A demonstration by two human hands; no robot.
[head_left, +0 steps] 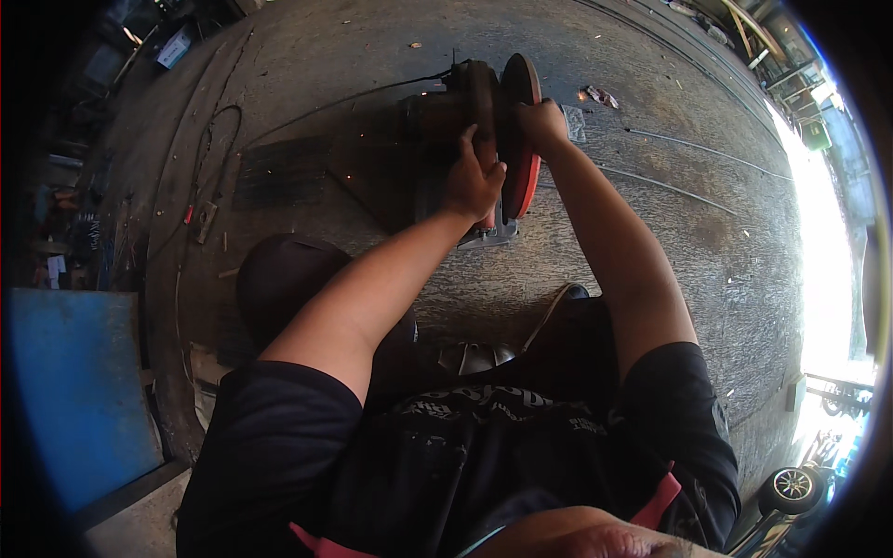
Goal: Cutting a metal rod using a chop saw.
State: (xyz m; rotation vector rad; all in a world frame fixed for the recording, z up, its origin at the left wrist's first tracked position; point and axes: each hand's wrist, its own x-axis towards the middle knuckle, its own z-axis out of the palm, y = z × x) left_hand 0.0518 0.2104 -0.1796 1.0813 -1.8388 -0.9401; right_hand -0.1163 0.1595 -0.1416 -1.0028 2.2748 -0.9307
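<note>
A cut-off saw [437,116] with a dark reddish body stands on the floor in front of me. On its right side is a large upright disc [528,181], grey at the top and red lower down. My left hand [474,186] is closed on the saw's reddish bar, thumb to the right and index finger pointing away along it. My right hand [544,126] is closed at the disc's right face; its fingertips are hidden, and what they hold cannot be made out. Small orange bright spots, like sparks, show around the saw.
A dark cable [363,93] runs left from the saw across the worn floor [688,242]. Thin rods [670,181] lie to the right. A blue panel [84,381] is at the left, and a wheel [793,485] shows at the lower right.
</note>
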